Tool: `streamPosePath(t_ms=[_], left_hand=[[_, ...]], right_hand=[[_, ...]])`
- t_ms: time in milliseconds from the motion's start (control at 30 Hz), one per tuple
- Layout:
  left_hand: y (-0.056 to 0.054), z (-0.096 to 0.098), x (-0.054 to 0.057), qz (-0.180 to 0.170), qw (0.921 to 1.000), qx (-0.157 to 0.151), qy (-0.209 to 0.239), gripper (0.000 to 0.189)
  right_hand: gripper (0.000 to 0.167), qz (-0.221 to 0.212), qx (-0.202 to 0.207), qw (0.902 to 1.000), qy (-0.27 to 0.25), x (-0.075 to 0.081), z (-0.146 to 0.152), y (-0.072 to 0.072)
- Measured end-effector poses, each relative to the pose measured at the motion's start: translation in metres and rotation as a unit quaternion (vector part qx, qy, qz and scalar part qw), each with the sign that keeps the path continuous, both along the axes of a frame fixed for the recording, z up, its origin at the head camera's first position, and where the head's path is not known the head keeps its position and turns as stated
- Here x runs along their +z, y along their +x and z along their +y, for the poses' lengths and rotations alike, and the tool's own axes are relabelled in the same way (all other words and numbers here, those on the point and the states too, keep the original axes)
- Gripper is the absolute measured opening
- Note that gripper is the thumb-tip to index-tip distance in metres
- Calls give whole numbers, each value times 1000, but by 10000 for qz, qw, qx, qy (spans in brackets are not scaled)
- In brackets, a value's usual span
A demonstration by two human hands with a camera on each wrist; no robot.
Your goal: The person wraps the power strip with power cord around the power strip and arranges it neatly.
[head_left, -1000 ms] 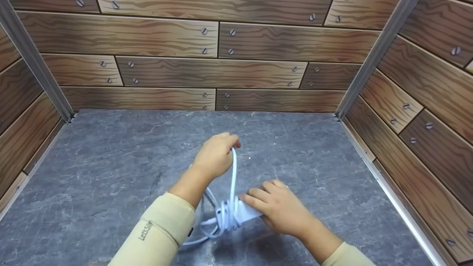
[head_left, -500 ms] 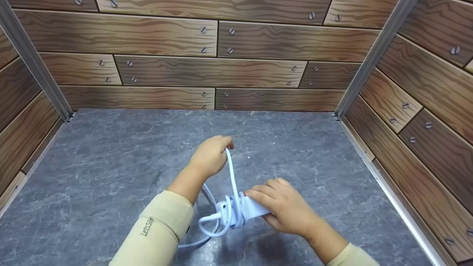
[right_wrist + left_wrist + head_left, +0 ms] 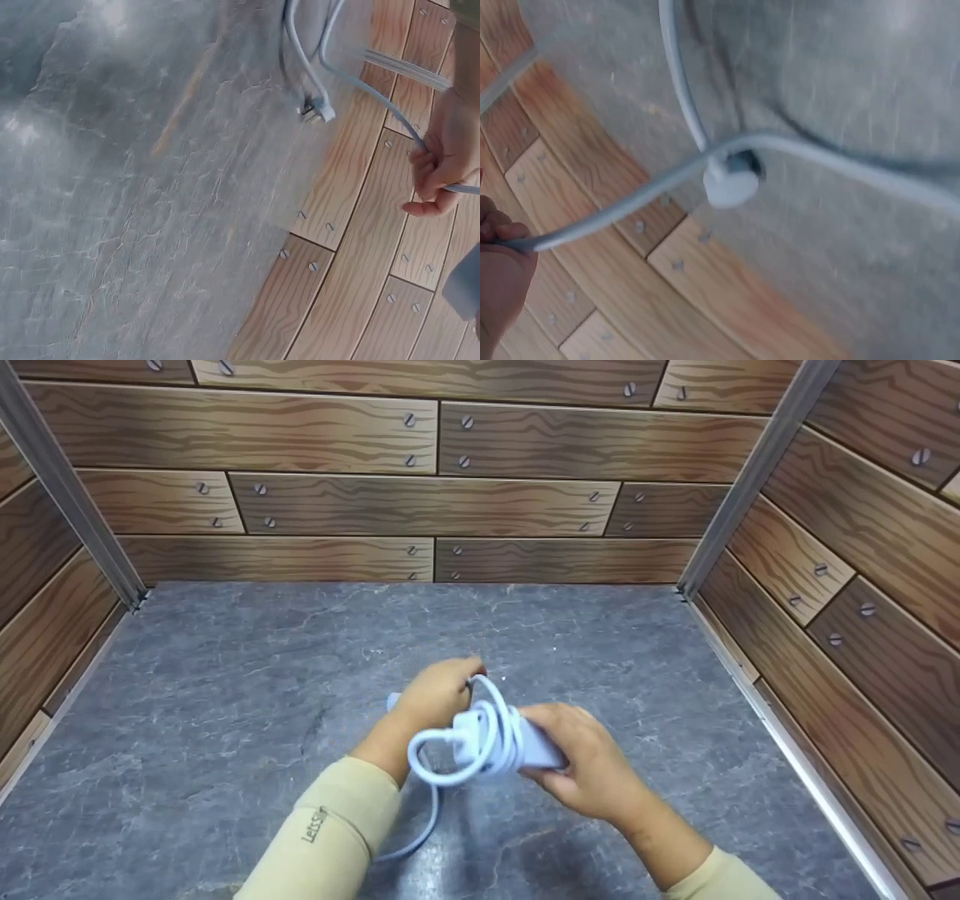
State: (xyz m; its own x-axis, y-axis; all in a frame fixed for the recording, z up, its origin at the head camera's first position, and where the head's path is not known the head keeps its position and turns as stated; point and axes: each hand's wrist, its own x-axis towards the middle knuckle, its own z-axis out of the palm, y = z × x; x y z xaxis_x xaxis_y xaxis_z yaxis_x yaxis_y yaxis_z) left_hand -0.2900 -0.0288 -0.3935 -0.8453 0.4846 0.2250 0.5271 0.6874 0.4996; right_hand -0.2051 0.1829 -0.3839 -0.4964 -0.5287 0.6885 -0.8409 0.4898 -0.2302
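Observation:
My right hand [image 3: 592, 761] grips a pale power strip [image 3: 541, 744] by its right end, holding it above the grey surface. Several turns of its pale cord [image 3: 504, 739] wrap round the strip's left part. Just beyond, my left hand [image 3: 436, 690] pinches the cord between thumb and fingers; the right wrist view also shows this left hand [image 3: 446, 161] with the cord running through it. The cord's free length trails below my left forearm. Its plug [image 3: 731, 186] lies on the surface in the left wrist view, prongs visible on the plug [image 3: 322, 111] in the right wrist view.
A grey marbled tabletop [image 3: 247, 660] spreads under both hands. Wood-print panels [image 3: 337, 502] wall it at the back and both sides. Metal posts [image 3: 720, 480] stand in the rear corners, and a metal strip [image 3: 795, 765] edges the right side.
The strip has risen and swung away from me and to the right in my right hand. My left hand has dropped nearer to it, and the cord between them now bends in a short arc.

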Motion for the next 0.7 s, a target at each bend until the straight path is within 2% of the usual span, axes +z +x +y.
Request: streamPosePath(t_ms=[100, 167, 233, 300, 400, 467, 533, 700], left_hand=[[3, 4, -8, -232, 9997, 97, 29, 11], [1, 8, -15, -310, 9993, 180, 128, 15], [-22, 15, -55, 146, 9991, 83, 396, 30], [-19, 19, -60, 250, 9968, 58, 757, 31], [-7, 19, -65, 508, 9956, -25, 793, 28], [22, 15, -38, 198, 9979, 58, 615, 32], [25, 13, -43, 193, 9995, 136, 210, 39], [29, 12, -52, -6, 9988, 468, 161, 31]], right_hand=[[58, -117, -455, 9989, 36, 1, -1, 0], [60, -195, -789, 9967, 80, 1, -2, 1], [62, -301, -1102, 9934, 102, 1, -4, 2], [63, -434, -1393, 9892, 112, 1, -7, 3], [65, -515, -1784, 9826, 76, 3, -11, 3], [66, -492, -2004, 9785, 20, 4, -11, 1], [66, -390, -2207, 9746, -48, 5, -10, -2], [67, -270, -2653, 9637, -102, 6, -6, -8]])
